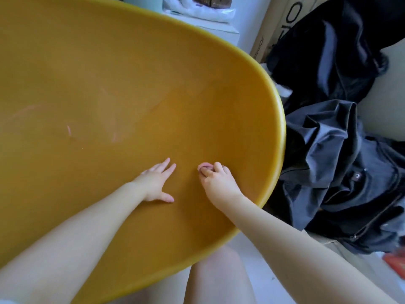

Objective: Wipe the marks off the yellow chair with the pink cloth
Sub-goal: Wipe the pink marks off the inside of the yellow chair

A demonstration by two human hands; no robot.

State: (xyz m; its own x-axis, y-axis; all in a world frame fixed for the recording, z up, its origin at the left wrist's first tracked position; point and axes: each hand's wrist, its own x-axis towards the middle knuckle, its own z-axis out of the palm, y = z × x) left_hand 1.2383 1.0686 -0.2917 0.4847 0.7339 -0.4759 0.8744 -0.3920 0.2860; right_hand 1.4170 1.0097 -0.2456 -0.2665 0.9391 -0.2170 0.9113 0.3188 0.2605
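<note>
The yellow chair point(122, 88) fills most of the head view, its smooth seat shell curving to a rim on the right. Faint pink marks point(69, 130) streak its left part. My left hand point(156, 183) lies flat on the seat with fingers spread. Just to its right, my right hand point(215, 178) grips a small bunched pink cloth point(205, 166) and holds it against the seat; most of the cloth is hidden under the fingers.
A heap of dark clothing point(341, 150) lies close beside the chair's right rim. A cardboard box point(276, 27) stands behind it and white items point(203, 12) sit at the top. My bare legs point(219, 279) are below the chair's front edge.
</note>
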